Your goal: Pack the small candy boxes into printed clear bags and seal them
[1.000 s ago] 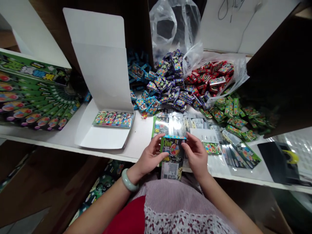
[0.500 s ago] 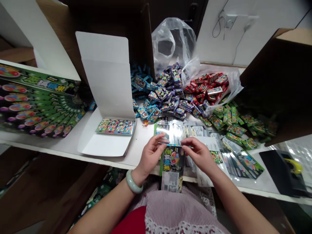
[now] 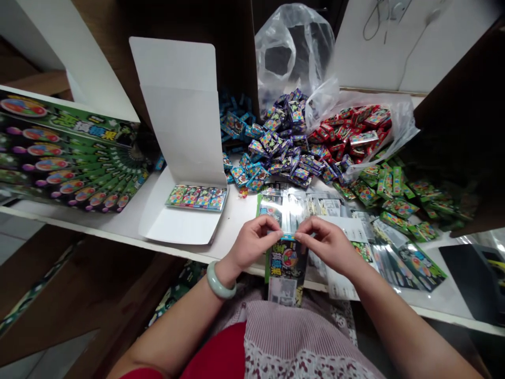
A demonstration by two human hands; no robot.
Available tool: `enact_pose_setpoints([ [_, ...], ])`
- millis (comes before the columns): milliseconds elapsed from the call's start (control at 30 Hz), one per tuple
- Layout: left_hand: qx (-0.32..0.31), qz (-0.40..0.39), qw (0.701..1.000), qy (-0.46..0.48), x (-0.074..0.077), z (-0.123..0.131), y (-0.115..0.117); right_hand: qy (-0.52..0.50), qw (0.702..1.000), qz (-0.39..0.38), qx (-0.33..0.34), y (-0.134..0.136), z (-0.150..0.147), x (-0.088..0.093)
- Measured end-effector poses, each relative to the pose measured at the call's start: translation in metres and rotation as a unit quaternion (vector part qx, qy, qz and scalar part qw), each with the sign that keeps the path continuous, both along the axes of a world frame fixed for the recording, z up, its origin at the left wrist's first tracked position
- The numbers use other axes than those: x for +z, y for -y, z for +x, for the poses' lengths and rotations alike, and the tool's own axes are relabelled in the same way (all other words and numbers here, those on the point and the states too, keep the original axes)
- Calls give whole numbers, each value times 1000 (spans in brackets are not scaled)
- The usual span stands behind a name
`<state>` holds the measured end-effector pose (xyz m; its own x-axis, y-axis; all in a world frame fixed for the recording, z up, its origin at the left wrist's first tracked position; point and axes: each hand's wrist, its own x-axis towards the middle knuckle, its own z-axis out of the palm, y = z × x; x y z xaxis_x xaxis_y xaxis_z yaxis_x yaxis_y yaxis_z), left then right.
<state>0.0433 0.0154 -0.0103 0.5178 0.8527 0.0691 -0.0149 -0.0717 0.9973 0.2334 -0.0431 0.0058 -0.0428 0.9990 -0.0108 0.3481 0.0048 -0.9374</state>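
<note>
Both hands (image 3: 292, 243) pinch the packet's (image 3: 286, 263) top edge

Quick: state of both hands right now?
Left hand: closed, pinching top of the small green printed plastic packet.
Right hand: closed, pinching the same packet's top.

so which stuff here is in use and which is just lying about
In use: left hand, right hand, the green packet they pinch, flat sleeves behind it.
Lying about: white box, blue sweets, red sweets, green sweets, green cartons, plastic bag.
</note>
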Motion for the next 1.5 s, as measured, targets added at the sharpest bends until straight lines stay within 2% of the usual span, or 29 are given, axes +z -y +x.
enact_pose_setpoints([
  [133, -52, 40, 998, 21, -2, -14, 0, 46, 993, 100, 52, 12, 8, -11],
  [233, -76, 54, 996, 8, -6, -21, -1, 68, 987, 142, 33, 21, 6, -23],
  [433, -53, -21, 998, -14, -3, -18, -8, 45, 986, 158, -27, 24, -7, -32],
  [533, -79, 40, 996, -28, 2, -18, -8, 45, 985, 162, -36, 25, -7, -33],
  [633, -107, 82, 991, -17, -3, -22, -3, 53, 984, 166, -34, 28, -5, -34],
  [733, -89, 63, 994, 12, -19, -23, 4, 69, 983, 171, -17, 27, -4, -35],
  [833, -29, 8, 999, 36, -31, -19, 9, 69, 984, 167, -7, 24, -5, -35],
  [900, -8, -6, 999, 36, -33, -16, 12, 61, 984, 165, -18, 24, -8, -36],
  [1067, -24, 64, 998, 10, -28, -14, 14, 18, 987, 149, -47, 26, -11, -38],
  [1200, -14, 95, 995, -2, -27, -16, 9, -19, 998, 64, 0, 11, 25, -37],
  [1267, -11, 105, 994, -8, -29, -15, 5, 59, 996, 34, -53, -2, 56, -40],
  [1333, -6, 109, 994, -13, -31, -14, 2, 175, 978, -2, -117, -16, 83, -47],
  [1400, 2, 114, 993, -18, -33, -12, 2, 237, 962, -32, -129, -27, 98, -56],
  [1500, 11, 123, 992, -23, -34, -12, 3, 235, 964, -34, -122, -35, 100, -67],
])
